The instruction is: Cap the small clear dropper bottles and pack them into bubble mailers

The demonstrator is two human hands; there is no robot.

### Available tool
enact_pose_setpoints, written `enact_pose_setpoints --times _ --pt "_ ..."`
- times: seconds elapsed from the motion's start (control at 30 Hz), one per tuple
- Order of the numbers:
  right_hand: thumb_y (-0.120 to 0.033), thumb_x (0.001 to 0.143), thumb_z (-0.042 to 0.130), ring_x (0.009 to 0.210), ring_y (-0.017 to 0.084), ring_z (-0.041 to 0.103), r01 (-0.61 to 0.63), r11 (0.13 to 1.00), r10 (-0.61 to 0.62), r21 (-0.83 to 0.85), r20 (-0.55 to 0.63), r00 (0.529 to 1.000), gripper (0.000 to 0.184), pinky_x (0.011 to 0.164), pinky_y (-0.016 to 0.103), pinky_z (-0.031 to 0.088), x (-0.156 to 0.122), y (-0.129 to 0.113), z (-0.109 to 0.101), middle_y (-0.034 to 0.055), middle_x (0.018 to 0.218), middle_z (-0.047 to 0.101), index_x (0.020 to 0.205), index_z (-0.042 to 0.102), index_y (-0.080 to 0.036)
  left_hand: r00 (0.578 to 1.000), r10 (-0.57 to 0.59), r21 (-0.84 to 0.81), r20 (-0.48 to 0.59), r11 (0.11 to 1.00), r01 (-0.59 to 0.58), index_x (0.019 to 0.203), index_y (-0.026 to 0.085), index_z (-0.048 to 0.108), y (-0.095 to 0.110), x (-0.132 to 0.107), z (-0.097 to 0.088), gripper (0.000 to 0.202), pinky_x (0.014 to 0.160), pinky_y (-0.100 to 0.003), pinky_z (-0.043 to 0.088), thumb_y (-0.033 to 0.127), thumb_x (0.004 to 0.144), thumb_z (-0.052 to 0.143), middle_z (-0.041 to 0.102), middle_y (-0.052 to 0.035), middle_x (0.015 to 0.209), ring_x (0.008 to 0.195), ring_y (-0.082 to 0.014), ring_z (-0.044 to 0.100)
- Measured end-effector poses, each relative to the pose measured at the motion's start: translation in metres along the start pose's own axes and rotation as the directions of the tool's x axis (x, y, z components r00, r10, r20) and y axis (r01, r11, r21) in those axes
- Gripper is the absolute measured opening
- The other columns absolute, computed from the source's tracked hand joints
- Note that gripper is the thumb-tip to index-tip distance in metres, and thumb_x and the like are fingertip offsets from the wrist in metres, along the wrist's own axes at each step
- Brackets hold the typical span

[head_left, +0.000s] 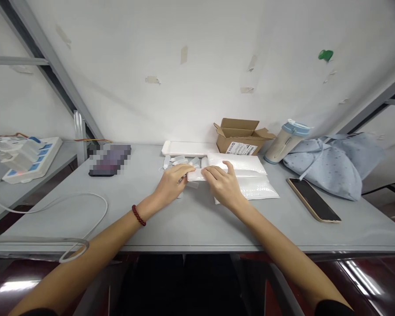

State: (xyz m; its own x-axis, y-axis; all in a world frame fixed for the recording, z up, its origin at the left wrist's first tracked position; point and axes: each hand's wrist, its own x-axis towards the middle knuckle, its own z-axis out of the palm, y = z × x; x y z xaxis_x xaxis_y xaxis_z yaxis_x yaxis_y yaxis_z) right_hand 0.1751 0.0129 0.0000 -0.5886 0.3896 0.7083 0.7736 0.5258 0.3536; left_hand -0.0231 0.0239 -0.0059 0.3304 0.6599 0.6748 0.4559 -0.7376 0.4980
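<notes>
Between my two hands is a small white flat box [195, 175], held just above the desk. My left hand [172, 182], with a dark red bead bracelet [138, 215] on its wrist, pinches the box's left end. On the other end the fingers of my right hand [222, 182] are closed, the index finger raised. Several small clear-and-grey packets [181, 160] lie just beyond my left hand. Two white padded mailers [258, 188] sit beside and behind my right hand. Behind them lies a long white tray [191, 148].
An open cardboard box [240, 137] stands at the back, with a bottle [286, 142] and a blue cloth bag [322, 162] to its right. A phone [312, 199] lies at front right. At left are a white cable [98, 219], a pixelated dark object [110, 160] and a power strip [36, 160].
</notes>
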Motion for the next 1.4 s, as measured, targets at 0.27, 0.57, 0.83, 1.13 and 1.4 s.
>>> enact_pose_setpoints --times 0.27,0.57,0.83,1.13,1.4 --pt "-0.018 0.097 0.042 0.1 0.022 0.058 -0.28 0.959 0.28 0.036 -0.008 0.96 0.023 0.102 0.042 0.019 0.005 0.012 -0.008 0.0079 0.098 0.069 0.106 0.063 -0.021 0.907 -0.411 -0.245 0.088 0.874 0.42 0.066 0.02 0.064 0.028 0.022 0.0 0.02 0.055 -0.026 0.042 0.032 0.082 0.061 0.055 0.0017 0.055 0.054 -0.0148 0.052" --pt "-0.015 0.095 0.042 0.098 0.024 0.056 -0.491 0.87 0.443 0.057 0.351 0.825 0.027 0.097 0.044 0.025 -0.001 0.057 -0.004 0.0083 0.089 0.072 0.087 0.067 -0.017 0.616 -0.596 -0.5 0.515 0.374 0.781 0.063 0.015 0.057 0.046 0.043 0.045 0.026 0.052 -0.025 0.047 0.021 0.088 0.061 0.055 -0.0002 0.052 0.048 -0.0105 0.053" --pt "-0.015 0.094 0.043 0.1 0.027 0.057 -0.524 0.851 0.416 -0.036 0.653 0.632 0.027 0.085 0.04 0.033 -0.007 0.071 0.0 0.0128 0.095 0.073 0.089 0.07 -0.015 0.442 -0.64 -0.439 0.629 0.177 0.881 0.062 0.012 0.055 0.042 0.049 0.066 0.025 0.062 -0.028 0.056 0.008 0.086 0.061 0.062 -0.007 0.055 0.054 -0.0142 0.064" --pt "-0.01 0.091 0.044 0.094 0.025 0.061 -0.557 0.829 0.441 -0.047 0.668 0.6 0.027 0.076 0.033 0.037 -0.005 0.072 -0.001 0.0123 0.094 0.073 0.091 0.071 -0.015 0.626 -0.619 -0.288 0.473 0.563 0.775 0.062 0.014 0.062 0.016 0.055 0.052 0.016 0.056 -0.031 0.053 0.011 0.078 0.061 0.068 -0.0083 0.061 0.053 -0.0185 0.066" --pt "-0.011 0.093 0.044 0.097 0.024 0.061 -0.557 0.83 0.435 -0.022 0.651 0.622 0.027 0.077 0.032 0.039 0.0 0.064 -0.003 0.0123 0.098 0.072 0.095 0.071 -0.014 0.898 -0.42 0.391 0.135 0.855 0.341 0.071 0.018 0.073 -0.065 0.088 0.008 0.018 0.068 -0.031 0.045 0.014 0.073 0.056 0.074 -0.0095 0.082 0.081 -0.0256 0.065"
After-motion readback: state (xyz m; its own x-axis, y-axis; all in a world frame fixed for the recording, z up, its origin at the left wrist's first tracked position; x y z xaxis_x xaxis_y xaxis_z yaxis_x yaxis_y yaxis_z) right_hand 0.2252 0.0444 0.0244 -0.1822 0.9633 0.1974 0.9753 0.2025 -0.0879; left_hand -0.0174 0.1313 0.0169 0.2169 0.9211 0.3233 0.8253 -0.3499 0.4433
